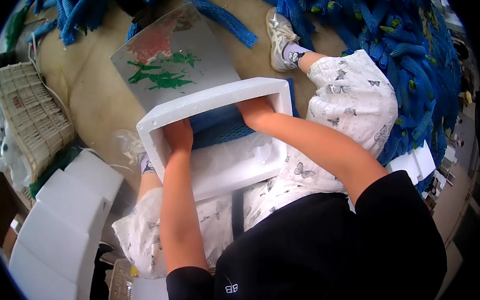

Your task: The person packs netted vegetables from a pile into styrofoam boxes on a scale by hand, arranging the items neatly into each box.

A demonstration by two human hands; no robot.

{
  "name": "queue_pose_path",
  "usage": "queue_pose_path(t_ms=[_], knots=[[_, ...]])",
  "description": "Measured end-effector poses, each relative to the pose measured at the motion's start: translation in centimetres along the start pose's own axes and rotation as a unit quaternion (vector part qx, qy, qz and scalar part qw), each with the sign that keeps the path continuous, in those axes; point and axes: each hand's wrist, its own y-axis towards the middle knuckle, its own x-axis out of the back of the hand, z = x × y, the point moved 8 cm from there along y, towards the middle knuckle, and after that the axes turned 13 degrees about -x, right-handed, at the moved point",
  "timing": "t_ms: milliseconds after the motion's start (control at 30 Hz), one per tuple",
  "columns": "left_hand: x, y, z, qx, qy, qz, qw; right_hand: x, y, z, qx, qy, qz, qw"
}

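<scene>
A white foam box is tilted across my lap, its opening facing me. Inside it lie blue net sleeves at the far side, and a clear plastic bag or liner covers the near part. My left hand reaches in at the left wall, beside the blue netting. At the right end, my right hand is also inside, close to the netting and the far rim. The box rim and the angle hide the fingers of both hands, so I cannot see whether they grip anything.
A grey board with green scraps lies beyond the box. Blue net-sleeved produce with green tips is heaped at the right. On the left are a woven plastic crate and several white foam boxes. A loose blue net sleeve lies on the floor.
</scene>
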Motion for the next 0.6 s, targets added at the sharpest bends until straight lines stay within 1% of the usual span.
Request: queue_pose_path(t_ms=[33, 67, 100, 133, 167, 200, 233, 267, 333, 367, 400, 433, 467, 500, 533, 567, 600], knots=[[0.0, 0.0, 0.2, 0.024, -0.030, 0.026, 0.999, 0.3, -0.5, 0.6, 0.023, -0.046, 0.049, 0.998], [0.4, -0.3, 0.6, 0.059, -0.056, 0.031, 0.996, -0.7, 0.2, 0.3, 0.037, -0.056, 0.042, 0.997], [0.0, -0.5, 1.8, 0.028, -0.004, 0.008, 1.000, -0.9, 0.8, 0.7, 0.047, -0.010, -0.016, 0.999], [1.2, -0.6, 2.0, 0.073, -0.030, -0.025, 0.997, 0.0, 1.4, 0.7, 0.051, 0.033, -0.074, 0.995], [1.6, -0.7, 3.0, 0.044, 0.001, -0.096, 0.994, 1.2, 1.8, 2.3, 0.083, 0.007, -0.103, 0.991], [2.2, -0.4, 4.3, 0.083, -0.011, -0.080, 0.993, 2.2, 2.1, 4.5, 0.109, -0.020, -0.123, 0.986], [3.3, 0.3, 5.0, 0.190, -0.073, -0.016, 0.979, 3.1, 3.0, 7.2, 0.160, -0.065, -0.113, 0.979], [4.3, 1.0, 6.4, 0.188, -0.121, -0.051, 0.973, 3.9, 3.8, 9.9, 0.209, -0.108, -0.096, 0.967], [8.1, 3.5, 2.4, 0.161, 0.013, -0.011, 0.987, 5.5, 5.1, 13.3, 0.216, -0.091, -0.010, 0.972], [8.4, 5.2, -2.6, -0.014, 0.023, -0.003, 1.000, 7.6, 3.7, 14.5, 0.293, -0.112, 0.017, 0.949], [7.9, 5.4, -7.3, -0.186, 0.031, 0.005, 0.982, 10.2, 1.9, 15.5, 0.369, -0.133, 0.046, 0.919], [4.7, 5.1, -8.2, -0.249, 0.048, 0.138, 0.958, 14.7, -0.1, 15.7, 0.438, -0.089, 0.074, 0.892], [1.2, 5.1, -7.2, -0.262, 0.101, 0.181, 0.943, 18.8, -1.2, 14.3, 0.504, -0.045, 0.099, 0.857], [0.2, 5.7, -6.8, -0.249, 0.103, 0.174, 0.947, 22.6, 0.6, 11.5, 0.504, 0.038, 0.021, 0.863], [-0.6, 6.0, -6.4, -0.235, 0.104, 0.169, 0.951, 26.4, 2.6, 7.9, 0.497, 0.121, -0.055, 0.857], [-1.1, 6.5, -6.4, -0.237, 0.100, 0.172, 0.951, 29.3, 6.2, 2.5, 0.399, 0.198, -0.140, 0.885], [-1.2, 6.4, -6.2, -0.231, 0.104, 0.188, 0.949, 30.6, 10.4, -4.5, 0.242, 0.267, -0.203, 0.910]])
